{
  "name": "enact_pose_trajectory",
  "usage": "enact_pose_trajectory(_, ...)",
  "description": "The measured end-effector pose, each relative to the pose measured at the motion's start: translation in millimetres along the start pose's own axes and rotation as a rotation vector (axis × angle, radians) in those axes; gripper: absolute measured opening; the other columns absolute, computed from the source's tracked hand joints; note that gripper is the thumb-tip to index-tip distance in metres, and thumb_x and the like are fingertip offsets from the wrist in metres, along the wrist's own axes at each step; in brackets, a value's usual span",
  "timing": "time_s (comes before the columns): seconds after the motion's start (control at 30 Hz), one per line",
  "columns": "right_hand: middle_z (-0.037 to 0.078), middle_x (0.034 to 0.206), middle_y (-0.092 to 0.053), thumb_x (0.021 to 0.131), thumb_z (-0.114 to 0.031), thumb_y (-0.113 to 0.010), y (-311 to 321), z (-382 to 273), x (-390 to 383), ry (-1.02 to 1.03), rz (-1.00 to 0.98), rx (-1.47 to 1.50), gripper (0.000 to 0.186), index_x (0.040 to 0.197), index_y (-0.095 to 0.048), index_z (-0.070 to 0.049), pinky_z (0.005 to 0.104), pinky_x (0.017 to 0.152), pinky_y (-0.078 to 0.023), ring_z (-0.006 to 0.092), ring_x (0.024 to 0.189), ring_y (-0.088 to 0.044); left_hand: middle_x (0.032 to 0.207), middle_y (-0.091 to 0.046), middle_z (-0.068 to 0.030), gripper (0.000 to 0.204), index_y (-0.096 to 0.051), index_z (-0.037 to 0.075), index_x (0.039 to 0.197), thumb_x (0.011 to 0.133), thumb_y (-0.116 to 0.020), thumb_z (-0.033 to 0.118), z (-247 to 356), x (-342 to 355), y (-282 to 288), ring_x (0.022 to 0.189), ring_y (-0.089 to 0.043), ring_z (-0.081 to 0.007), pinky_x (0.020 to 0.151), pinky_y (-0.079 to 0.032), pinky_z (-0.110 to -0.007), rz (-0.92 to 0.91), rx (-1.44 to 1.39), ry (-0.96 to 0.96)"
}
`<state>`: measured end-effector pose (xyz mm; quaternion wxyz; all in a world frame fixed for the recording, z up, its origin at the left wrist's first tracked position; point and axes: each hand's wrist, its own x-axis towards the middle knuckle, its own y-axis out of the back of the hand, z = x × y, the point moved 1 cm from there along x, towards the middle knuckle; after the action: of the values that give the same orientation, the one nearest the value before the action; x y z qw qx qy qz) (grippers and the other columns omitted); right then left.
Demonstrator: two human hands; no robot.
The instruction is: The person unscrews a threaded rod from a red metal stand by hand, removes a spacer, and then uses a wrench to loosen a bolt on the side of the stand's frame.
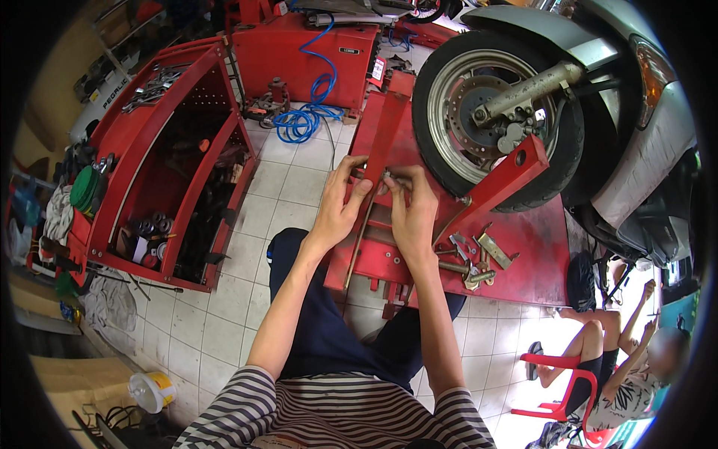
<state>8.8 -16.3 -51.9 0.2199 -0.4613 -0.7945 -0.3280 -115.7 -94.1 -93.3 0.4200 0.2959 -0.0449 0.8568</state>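
My left hand (340,200) is closed at the left edge of an upright red metal bar (387,127), its thumb pressing on the bar and its other fingertips partly hidden. On the bar's other side, my right hand (413,206) pinches a small metal fastener (387,174) against it. Whether this is a nut or a bolt end I cannot tell. A second red bar (497,179) with a hole near its end slants up to the right of my right hand. Both bars stand on a red lift platform (535,258).
A motorcycle front wheel (486,112) stands on the platform. Loose bolts and metal brackets (490,251) lie right of my right forearm. A red tool cart (168,165) is at left, with a coiled blue hose (299,123) beyond. A person sits on a red chair (572,389) at lower right.
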Motion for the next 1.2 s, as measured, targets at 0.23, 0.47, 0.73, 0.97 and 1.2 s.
enact_pose_trajectory(0.23, 0.013, 0.086, -0.063, 0.094, -0.001, -0.062, -2, 8, 1, 0.067, 0.021, -0.008, 0.009, 0.1, -0.057, 0.002, 0.0344, 0.062, -0.051, 0.0221, 0.07, -0.067, 0.12, -0.058, -0.013, 0.047, -0.051, 0.002, 0.132, 0.101, -0.052, 0.039, 2, 0, -1, 0.11, -0.053, -0.0271, 0.099, -0.04, -0.037, 0.005, -0.012, 0.0)
enact_pose_trajectory(0.47, 0.011, 0.086, -0.061, 0.093, -0.003, -0.064, -6, 2, 1, -0.085, 0.038, 0.113, 0.009, 0.098, -0.057, 0.002, 0.0327, 0.059, -0.05, 0.0187, 0.066, -0.065, 0.12, -0.058, -0.0132, 0.049, -0.051, 0.0, 0.132, 0.101, -0.053, 0.039, 6, 1, -1, 0.111, -0.053, -0.0261, 0.1, -0.038, -0.037, 0.006, -0.041, 0.004)
enact_pose_trajectory(0.73, 0.012, 0.092, -0.06, 0.088, 0.004, -0.065, -2, -1, 1, 0.029, 0.06, 0.024, 0.012, 0.099, -0.06, 0.002, 0.0349, 0.064, -0.051, 0.0224, 0.076, -0.066, 0.122, -0.058, -0.0135, 0.05, -0.051, 0.0, 0.132, 0.101, -0.053, 0.04, 3, 0, 0, 0.112, -0.053, -0.026, 0.101, -0.038, -0.037, -0.003, -0.035, 0.034)
enact_pose_trajectory(0.97, 0.014, 0.097, -0.06, 0.089, 0.004, -0.062, -3, -8, 0, 0.039, 0.095, -0.025, 0.016, 0.105, -0.062, 0.001, 0.0367, 0.068, -0.051, 0.0257, 0.08, -0.066, 0.123, -0.058, -0.0143, 0.049, -0.052, 0.0, 0.131, 0.101, -0.053, 0.038, 3, 0, -2, 0.114, -0.054, -0.0275, 0.102, -0.038, -0.038, 0.001, -0.035, 0.036)
enact_pose_trajectory(1.2, 0.012, 0.093, -0.067, 0.088, 0.001, -0.067, 4, -19, 0, 0.002, 0.076, -0.157, 0.018, 0.106, -0.065, -0.001, 0.0346, 0.074, -0.051, 0.024, 0.081, -0.067, 0.123, -0.058, -0.0152, 0.049, -0.051, -0.001, 0.132, 0.101, -0.054, 0.037, 5, 1, -1, 0.115, -0.054, -0.0276, 0.103, -0.038, -0.038, -0.001, -0.039, 0.027)
